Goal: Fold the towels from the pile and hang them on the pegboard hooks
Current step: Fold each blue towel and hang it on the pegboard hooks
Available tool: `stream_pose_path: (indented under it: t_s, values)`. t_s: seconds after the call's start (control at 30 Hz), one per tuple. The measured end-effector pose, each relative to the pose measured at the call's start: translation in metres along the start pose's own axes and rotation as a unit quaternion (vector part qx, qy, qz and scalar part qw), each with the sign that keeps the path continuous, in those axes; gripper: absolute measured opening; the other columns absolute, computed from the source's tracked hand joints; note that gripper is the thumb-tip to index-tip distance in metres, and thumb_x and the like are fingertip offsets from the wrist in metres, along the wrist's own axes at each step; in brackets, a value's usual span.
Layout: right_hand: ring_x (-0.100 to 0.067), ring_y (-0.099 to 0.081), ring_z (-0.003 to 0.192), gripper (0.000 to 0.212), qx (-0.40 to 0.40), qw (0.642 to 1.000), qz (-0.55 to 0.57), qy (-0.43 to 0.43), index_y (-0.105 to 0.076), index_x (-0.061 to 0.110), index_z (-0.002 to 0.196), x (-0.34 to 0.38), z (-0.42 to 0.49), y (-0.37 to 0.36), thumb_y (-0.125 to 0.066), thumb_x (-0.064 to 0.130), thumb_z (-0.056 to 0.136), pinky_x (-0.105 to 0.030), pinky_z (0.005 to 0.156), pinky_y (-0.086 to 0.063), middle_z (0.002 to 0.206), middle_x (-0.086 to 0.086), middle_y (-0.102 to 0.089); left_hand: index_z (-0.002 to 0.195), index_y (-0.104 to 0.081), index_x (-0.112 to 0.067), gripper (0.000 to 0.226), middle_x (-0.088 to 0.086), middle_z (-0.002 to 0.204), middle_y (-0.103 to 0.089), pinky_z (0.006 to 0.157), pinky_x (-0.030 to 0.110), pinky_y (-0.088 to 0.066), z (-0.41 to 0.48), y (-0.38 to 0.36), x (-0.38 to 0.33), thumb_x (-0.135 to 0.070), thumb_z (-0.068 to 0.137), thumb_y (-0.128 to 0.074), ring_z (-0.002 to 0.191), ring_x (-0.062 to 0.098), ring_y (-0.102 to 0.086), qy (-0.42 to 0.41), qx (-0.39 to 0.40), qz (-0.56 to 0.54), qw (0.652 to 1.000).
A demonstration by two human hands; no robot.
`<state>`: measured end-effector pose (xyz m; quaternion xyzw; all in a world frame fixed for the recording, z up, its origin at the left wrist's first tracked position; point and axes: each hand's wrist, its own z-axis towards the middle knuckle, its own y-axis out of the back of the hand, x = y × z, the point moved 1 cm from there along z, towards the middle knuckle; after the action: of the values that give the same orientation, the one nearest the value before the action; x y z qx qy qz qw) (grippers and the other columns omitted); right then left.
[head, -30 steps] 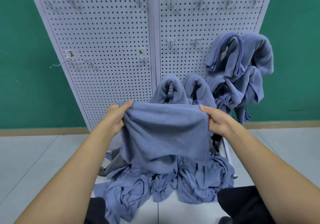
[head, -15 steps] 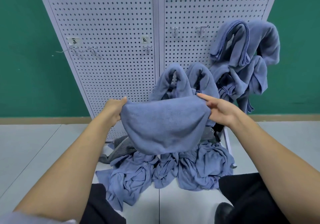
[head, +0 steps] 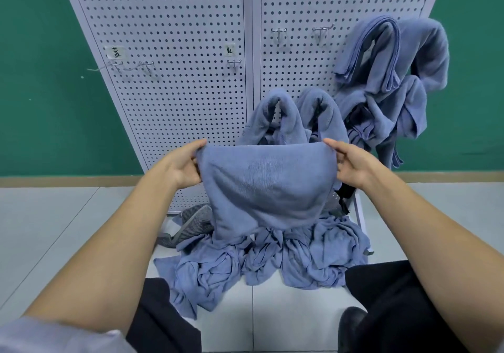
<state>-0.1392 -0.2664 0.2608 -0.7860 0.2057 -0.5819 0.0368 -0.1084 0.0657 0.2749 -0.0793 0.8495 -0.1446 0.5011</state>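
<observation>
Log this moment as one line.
step: folding | left hand: grips blue towel, left corner | right hand: grips right corner | pile: on floor | hung towels: on pegboard, right panel

Green wall behind; tan baseboard; grey tiled floor; black shoe at bottom edge.
</observation>
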Motion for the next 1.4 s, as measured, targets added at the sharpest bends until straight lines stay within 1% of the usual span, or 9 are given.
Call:
stream_pose_path:
  t_s: [0.07,0.23,0.43,0.57,0.73,0.93,1.13,1.3,1.4]
  values:
    - [-0.008,-0.064,0.069,0.018,-0.025,0.999,-0.001,0.021,-0.066,0.012,0.109,-0.002,0.001,0.001,-0.060,0.016,0.093,-0.019,0.052,-0.052,0.071,0.004,-0.071,0.082,-0.057,-0.010,0.020,0.002,0.078,-0.059,0.060,0.026,-0.053,0.002,-0.004,0.001,-0.025,0.096,-0.053,0.073,0.014,-0.058,-0.029,-0.019,0.013,0.999]
    - [-0.018,-0.060,0.095,0.036,-0.030,0.998,-0.044,0.034,-0.053,0.006,0.132,-0.005,0.005,0.003,-0.047,0.000,0.097,-0.024,0.076,-0.054,0.121,-0.013,-0.060,0.085,-0.058,-0.005,0.012,0.004,0.083,-0.059,0.052,0.021,-0.053,0.003,-0.006,0.003,-0.010,0.095,-0.054,0.072,0.012,-0.057,-0.053,-0.041,0.029,0.997]
    - [-0.009,-0.046,0.061,0.021,-0.054,0.996,-0.052,0.042,-0.069,0.012,0.106,-0.002,-0.001,0.003,-0.059,0.004,0.090,-0.017,0.053,-0.050,0.073,0.000,-0.055,0.098,-0.057,-0.007,0.011,0.005,0.092,-0.058,0.067,0.024,-0.051,0.008,0.001,0.002,0.000,0.089,-0.059,0.081,0.013,-0.057,-0.085,-0.065,0.039,0.994]
    - [-0.006,-0.046,0.059,0.011,-0.056,0.994,-0.071,0.067,-0.068,0.017,0.088,0.000,-0.004,0.006,-0.061,0.008,0.091,-0.014,0.050,-0.049,0.071,0.003,-0.056,0.113,-0.057,-0.012,0.030,0.006,0.095,-0.060,0.065,0.024,-0.050,0.006,0.001,0.002,0.004,0.087,-0.061,0.080,0.013,-0.058,-0.100,-0.062,0.064,0.991]
    - [-0.007,-0.045,0.060,0.015,-0.052,0.988,-0.119,0.088,-0.069,0.020,0.086,0.000,-0.003,0.010,-0.062,0.007,0.090,-0.015,0.052,-0.047,0.072,0.004,-0.058,0.090,-0.067,-0.014,0.017,0.004,0.083,-0.065,0.063,0.023,-0.051,0.003,-0.001,0.002,0.002,0.084,-0.066,0.068,0.012,-0.060,-0.137,-0.092,0.126,0.978]
    - [-0.011,-0.054,0.078,0.020,-0.016,0.973,-0.198,0.114,-0.069,0.015,0.101,0.005,-0.006,0.015,-0.067,0.003,0.085,-0.022,0.074,-0.049,0.090,-0.001,-0.063,0.090,-0.069,-0.015,0.019,0.001,0.086,-0.066,0.065,0.021,-0.050,0.002,0.000,-0.001,0.002,0.082,-0.068,0.075,0.011,-0.059,-0.167,-0.099,0.175,0.965]
    - [-0.015,-0.052,0.072,0.030,-0.027,0.888,-0.412,0.202,-0.069,0.007,0.107,0.006,-0.008,0.022,-0.070,-0.007,0.080,-0.015,0.065,-0.050,0.078,-0.005,-0.059,0.117,-0.065,-0.005,0.040,0.009,0.103,-0.062,0.088,0.029,-0.049,0.003,0.005,-0.001,0.013,0.081,-0.063,0.096,0.018,-0.056,-0.230,-0.093,0.343,0.906]
    - [-0.019,-0.056,0.080,0.013,-0.078,0.778,-0.557,0.280,-0.074,0.001,0.097,0.011,-0.009,0.025,-0.069,0.002,0.084,-0.028,0.076,-0.043,0.091,-0.015,-0.071,0.085,-0.069,-0.011,0.016,0.010,0.080,-0.058,0.063,0.028,-0.038,0.002,0.011,-0.003,-0.005,0.093,-0.057,0.075,0.021,-0.047,-0.282,-0.127,0.489,0.816]
    - [-0.022,-0.059,0.078,0.010,-0.087,0.809,-0.499,0.297,-0.072,0.003,0.088,0.017,-0.012,0.028,-0.070,0.012,0.085,-0.031,0.074,-0.048,0.087,-0.014,-0.070,0.075,-0.059,-0.015,0.023,0.004,0.075,-0.051,0.060,0.023,-0.036,-0.008,0.009,-0.007,-0.015,0.097,-0.053,0.073,0.018,-0.044,-0.272,-0.111,0.425,0.856]
